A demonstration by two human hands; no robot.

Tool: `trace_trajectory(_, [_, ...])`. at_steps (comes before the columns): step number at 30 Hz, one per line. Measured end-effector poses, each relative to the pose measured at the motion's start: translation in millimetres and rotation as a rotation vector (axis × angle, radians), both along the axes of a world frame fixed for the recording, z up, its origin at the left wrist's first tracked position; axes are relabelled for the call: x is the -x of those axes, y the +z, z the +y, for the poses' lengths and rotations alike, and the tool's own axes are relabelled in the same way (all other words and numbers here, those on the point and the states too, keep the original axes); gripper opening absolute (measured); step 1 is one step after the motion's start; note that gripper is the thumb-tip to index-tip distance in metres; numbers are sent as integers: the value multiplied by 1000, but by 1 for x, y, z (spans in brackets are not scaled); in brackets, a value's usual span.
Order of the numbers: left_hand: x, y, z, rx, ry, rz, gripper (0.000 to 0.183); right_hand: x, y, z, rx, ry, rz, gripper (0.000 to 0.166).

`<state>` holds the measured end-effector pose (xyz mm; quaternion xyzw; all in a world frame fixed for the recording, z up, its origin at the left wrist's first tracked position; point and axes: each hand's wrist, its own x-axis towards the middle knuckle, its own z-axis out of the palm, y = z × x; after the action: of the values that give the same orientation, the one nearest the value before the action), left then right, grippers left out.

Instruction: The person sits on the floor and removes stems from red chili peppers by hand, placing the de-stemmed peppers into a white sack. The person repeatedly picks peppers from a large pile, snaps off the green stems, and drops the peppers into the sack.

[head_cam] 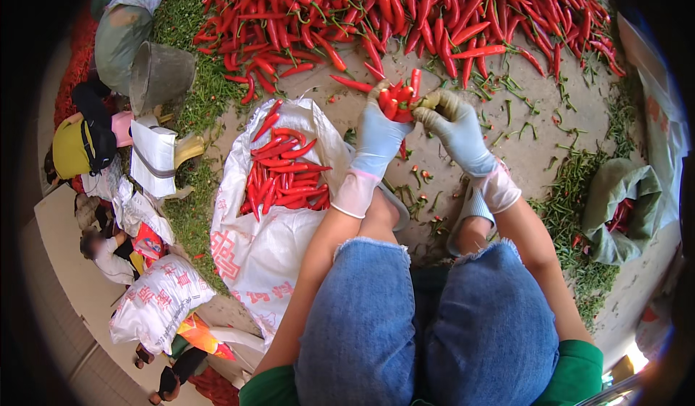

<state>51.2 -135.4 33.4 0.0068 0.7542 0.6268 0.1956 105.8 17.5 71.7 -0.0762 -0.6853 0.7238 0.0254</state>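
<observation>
My left hand (378,137), in a pale glove with soiled fingertips, grips a small bunch of red chili peppers (392,102). Several of their cut-looking ends point up. My right hand (459,129), gloved alike, has its thumb and fingertips bent together against the bunch's right side; whether a stem is pinched between them is hidden. Beyond both hands lies a large heap of red chili peppers with green stems (374,9). Left of my left hand, an open white woven sack (271,237) holds loose red chili peppers without visible stems (288,175).
Torn green stems (521,129) litter the concrete floor. At right stands a green sack with a rolled rim (600,216). On the left are a grey bucket (163,74), a white strapped block (153,156), a filled white sack (160,303) and several people, one seated (117,259).
</observation>
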Motion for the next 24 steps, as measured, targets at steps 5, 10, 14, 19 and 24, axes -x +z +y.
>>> trace_trajectory(5, [-9, 13, 8, 110, -147, -28, 72, 0, 5, 20, -572, 10, 282, 12])
trace_trajectory(10, [-7, 20, 10, 105, -168, 88, 69, -1, 8, 5, 251, -16, -253, 19])
trace_trajectory(14, [-9, 41, 17, 269, -272, 257, 64, -7, -14, 18, 475, -40, -322, 21])
trace_trajectory(19, [-7, 38, 11, 32, -209, 195, 63, -20, -13, 39, 658, 184, -445, 21])
trace_trajectory(24, [-2, 29, 7, 162, -293, 329, 69, -31, 20, 71, -766, 282, -10, 26])
